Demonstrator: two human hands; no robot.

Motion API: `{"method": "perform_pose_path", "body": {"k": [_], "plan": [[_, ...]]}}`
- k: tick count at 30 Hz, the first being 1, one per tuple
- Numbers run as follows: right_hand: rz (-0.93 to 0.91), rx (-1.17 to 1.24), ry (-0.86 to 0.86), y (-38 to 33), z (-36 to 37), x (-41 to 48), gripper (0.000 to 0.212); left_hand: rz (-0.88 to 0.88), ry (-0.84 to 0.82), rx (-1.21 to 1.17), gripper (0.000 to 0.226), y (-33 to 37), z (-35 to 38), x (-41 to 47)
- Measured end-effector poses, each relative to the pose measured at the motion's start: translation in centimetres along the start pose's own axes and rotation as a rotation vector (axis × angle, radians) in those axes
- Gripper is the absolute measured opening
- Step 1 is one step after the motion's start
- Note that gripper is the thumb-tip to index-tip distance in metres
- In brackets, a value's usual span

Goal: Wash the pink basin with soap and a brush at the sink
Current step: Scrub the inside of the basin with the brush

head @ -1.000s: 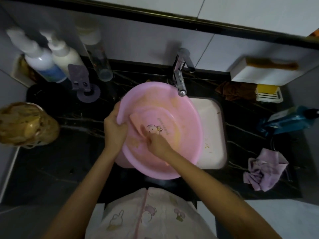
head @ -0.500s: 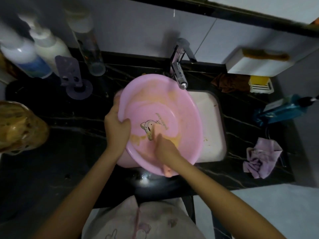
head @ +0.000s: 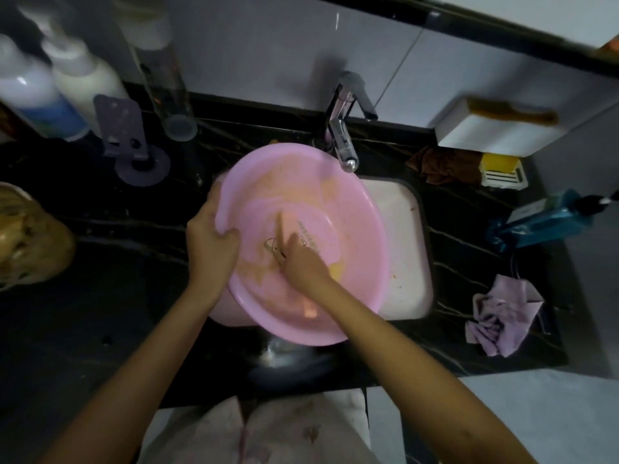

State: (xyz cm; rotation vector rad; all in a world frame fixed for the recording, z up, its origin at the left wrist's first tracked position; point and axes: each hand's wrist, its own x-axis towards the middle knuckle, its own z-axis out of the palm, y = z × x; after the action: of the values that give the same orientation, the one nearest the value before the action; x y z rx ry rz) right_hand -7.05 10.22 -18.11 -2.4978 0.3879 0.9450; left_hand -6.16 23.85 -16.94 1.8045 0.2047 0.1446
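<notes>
Left hand [head: 209, 242] kept gripping pink basin [head: 355, 229] rim; basin stayed tilted between hands, over sink [head: 402, 249]. Right hand [head: 301, 262], clasping brush [head: 280, 229], swept it from near rim back across cartoon print [head: 269, 244]. Orange smears [head: 330, 192] remained beyond right hand: scrubbing judged unfinished.

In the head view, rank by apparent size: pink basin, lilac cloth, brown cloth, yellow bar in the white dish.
1. pink basin, clearly largest.
2. lilac cloth.
3. brown cloth, smaller, though its far edge may be hidden.
4. yellow bar, smallest.
</notes>
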Motion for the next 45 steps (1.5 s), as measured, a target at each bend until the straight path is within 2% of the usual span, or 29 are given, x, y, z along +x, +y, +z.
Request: {"method": "perform_pose_path", "body": {"k": [2, 4, 7, 8, 10, 13, 15, 18, 19, 21, 25, 26, 29, 31, 33, 35, 37, 39, 41, 42, 45], "plan": [[0.161, -0.024, 0.054, 2.5, -1.4, 1.0, 0.052, 0.007, -0.001, 0.002, 0.068, -0.1, -0.1, -0.1], [0.229, -0.128, -0.042, 4.0, -1.3, -0.5, 0.044, 0.008, -0.002, 0.005, 0.067, 0.0, 0.1, -0.2], [-0.029, -0.216, -0.197, 2.1, 0.5, -3.9, 0.036, 0.015, 0.017, 0.009, 0.068, -0.2, 0.3, -0.1], [-0.114, -0.184, -0.189, 1.2, 1.0, -3.8, 0.038, 0.025, 0.019, 0.013, 0.068, -0.3, 0.4, 0.0], [-0.147, -0.115, -0.082, 0.4, 0.9, -1.6, 0.045, 0.046, 0.003, 0.012, 0.07, -0.7, 0.3, 0.2], [0.088, -0.099, 0.07, 3.1, -0.7, 1.3, 0.053, 0.048, -0.016, -0.003, 0.069, -0.9, 0.1, 0.1], [0.169, -0.16, -0.025, 4.3, -0.2, -0.3, 0.048, 0.041, -0.007, -0.008, 0.069, -1.0, 0.1, 0.0], [-0.119, -0.245, -0.191, 1.9, 1.7, -3.6, 0.048, 0.045, 0.006, 0.008, 0.069, -1.2, 0.2, 0.1], [-0.208, -0.265, -0.184, 0.9, 1.9, -3.4, 0.052, 0.044, 0.004, 0.01, 0.068, -1.2, 0.0, 0.1], [-0.308, -0.27, -0.063, 0.5, 1.0, -0.5, 0.059, 0.05, -0.016, -0.002, 0.063, -1.3, 0.0, 0.0], [-0.115, -0.179, 0.107, 3.0, -0.7, 3.0, 0.064, 0.045, -0.019, -0.025, 0.066, -1.9, -0.3, 0.2], [-0.124, -0.13, 0.13, 3.2, -0.2, 2.9, 0.064, 0.044, -0.016, -0.023, 0.067, -1.8, -0.2, 0.2], [-0.401, -0.039, 0.025, 2.9, 1.4, 1.1, 0.058, 0.037, -0.002, -0.026, 0.065, -1.7, 0.0, 0.2], [-0.537, -0.108, -0.13, 3.8, 1.1, -0.6, 0.057, 0.021, 0.0, -0.027, 0.065, -1.8, -0.1, 0.2], [-0.51, -0.325, -0.306, 5.8, -0.9, -2.3, 0.053, 0.019, -0.019, -0.03, 0.064, -2.0, -0.4, 0.4], [-0.349, -0.508, -0.358, 8.5, -3.3, -3.3, 0.042, 0.033, -0.028, -0.031, 0.063, -2.0, -0.6, 0.3], [-0.148, -0.588, -0.256, 10.5, -5.0, -2.8, 0.048, 0.032, -0.026, -0.035, 0.063, -1.9, -0.7, 0.3], [-0.047, -0.712, -0.106, 10.9, -5.5, -1.6, 0.044, 0.036, -0.021, -0.035, 0.064, -1.7, -0.5, 0.1], [0.024, -0.724, 0.01, 9.8, -4.4, -1.3, 0.047, 0.045, -0.031, -0.038, 0.065, -1.6, -0.2, -0.2], [0.044, -0.687, -0.007, 9.0, -3.5, -1.4, 0.046, 0.047, -0.034, -0.041, 0.065, -1.4, -0.1, -0.2], [-0.011, -0.625, -0.22, 6.4, -0.6, -3.8, 0.036, 0.028, -0.007, -0.034, 0.066, -1.4, 0.1, -0.1]]}}
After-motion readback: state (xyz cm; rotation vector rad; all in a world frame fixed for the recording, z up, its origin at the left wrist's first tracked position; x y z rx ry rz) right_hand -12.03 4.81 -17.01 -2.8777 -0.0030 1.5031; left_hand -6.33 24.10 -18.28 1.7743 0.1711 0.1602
